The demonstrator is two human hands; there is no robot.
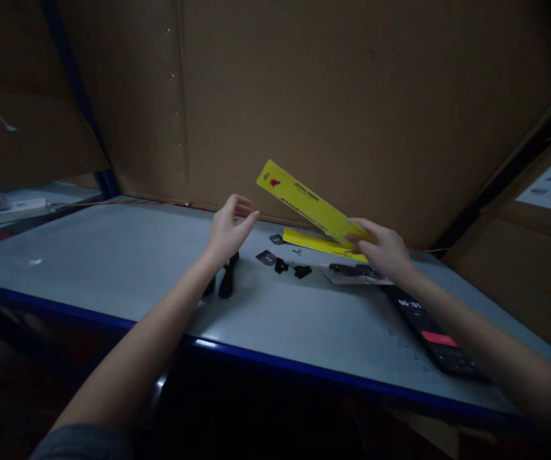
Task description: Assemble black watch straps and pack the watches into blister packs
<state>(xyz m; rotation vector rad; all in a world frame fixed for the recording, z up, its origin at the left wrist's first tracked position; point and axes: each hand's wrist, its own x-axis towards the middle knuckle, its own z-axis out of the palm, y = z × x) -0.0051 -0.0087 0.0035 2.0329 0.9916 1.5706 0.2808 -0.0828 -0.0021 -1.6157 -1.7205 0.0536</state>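
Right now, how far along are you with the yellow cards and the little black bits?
Looks done: one yellow card lies flat on the grey table, with small black pieces spread beside it. In hand: your right hand holds another yellow card tilted up, and your left hand is open, holding nothing. Still to go: those pieces and a packet with black parts lie untouched on the table.

Black smartphone (431, 332) lying on a grey worktop (112, 268)

Its screen shows a timer and a red button; a thin orange wire (126, 202) runs along the worktop's back edge, against brown cardboard panels (352, 96).
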